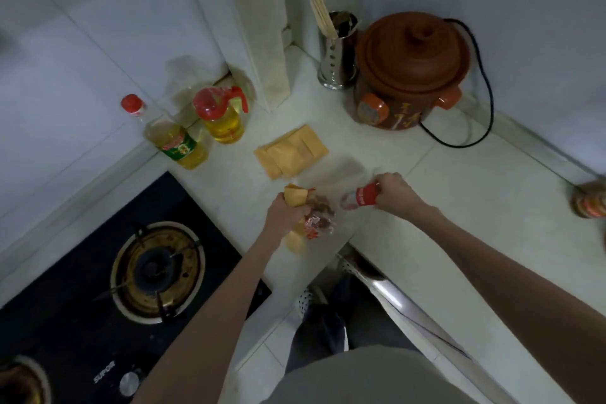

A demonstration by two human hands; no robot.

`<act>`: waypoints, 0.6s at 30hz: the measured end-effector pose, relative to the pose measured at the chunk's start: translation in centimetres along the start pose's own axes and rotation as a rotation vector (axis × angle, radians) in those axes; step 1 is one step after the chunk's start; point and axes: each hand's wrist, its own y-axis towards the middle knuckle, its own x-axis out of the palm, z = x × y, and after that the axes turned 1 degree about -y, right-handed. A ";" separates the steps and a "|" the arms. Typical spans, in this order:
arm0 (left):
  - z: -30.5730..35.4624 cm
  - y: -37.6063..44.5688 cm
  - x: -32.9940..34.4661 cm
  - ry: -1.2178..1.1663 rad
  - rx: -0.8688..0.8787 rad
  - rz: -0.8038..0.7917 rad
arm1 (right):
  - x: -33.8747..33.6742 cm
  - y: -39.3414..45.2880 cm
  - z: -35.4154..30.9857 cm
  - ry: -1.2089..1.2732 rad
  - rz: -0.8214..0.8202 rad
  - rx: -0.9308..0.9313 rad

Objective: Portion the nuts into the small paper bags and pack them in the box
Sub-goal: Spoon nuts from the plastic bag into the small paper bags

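Two hands: left hand (284, 211) grips paper bag (295, 199), mouth up; right hand (395, 191) pinches nut packet (359, 197), lying sideways.
Spare bags (291, 151): flat stack, count unclear.

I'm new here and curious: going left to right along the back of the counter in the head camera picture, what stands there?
Red-capped oil bottle → oil jug with a red handle → stack of paper bags → metal chopstick holder → brown clay cooker.
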 end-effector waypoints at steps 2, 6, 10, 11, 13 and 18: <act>0.0 0.6 0.4 0.029 -0.054 0.003 | 0.7 0.5 0.4 -0.061 -0.017 -0.044; -0.7 1.2 0.7 0.036 -0.167 -0.011 | 1.7 1.1 0.5 -0.084 0.005 -0.096; -1.7 1.3 1.1 -0.035 -0.229 0.004 | 2.2 1.9 0.2 -0.037 -0.023 -0.118; -1.9 1.3 1.1 -0.041 -0.232 0.005 | 2.2 2.2 0.2 -0.029 -0.031 -0.132; -2.4 1.5 1.2 -0.041 -0.247 0.022 | 2.6 2.7 0.3 0.004 -0.051 -0.140; -2.5 1.8 1.7 -0.107 -0.242 0.111 | 5.0 3.7 0.6 0.164 -0.139 -0.024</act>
